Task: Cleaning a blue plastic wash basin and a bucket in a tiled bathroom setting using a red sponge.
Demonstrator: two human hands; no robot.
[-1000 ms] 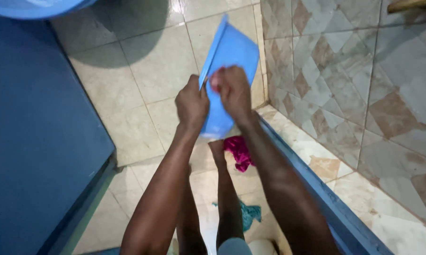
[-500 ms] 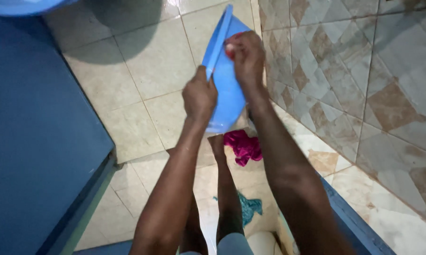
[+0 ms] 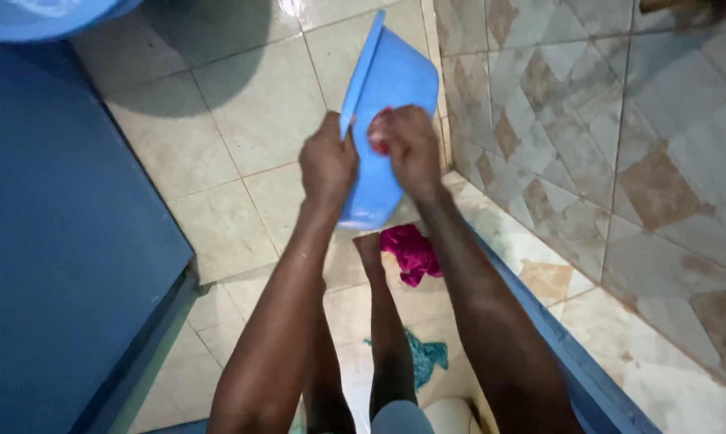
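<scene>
Blue plastic basin (image 3: 391,104) is held tilted on edge above the tiled floor (image 3: 242,120), close to the tiled wall (image 3: 620,161). Left hand (image 3: 327,165) has its fingers curled tight round the basin's rim. Right hand (image 3: 407,145) presses a small red scrubbing pad (image 3: 379,143) against the basin's face, fingers closed over it (pad mostly hidden). Judgement: scrubbing is mid-course; no suds are visible, rinsing appears not yet done. A magenta cloth (image 3: 411,253) and a teal cloth (image 3: 423,358) lie on the floor below.
</scene>
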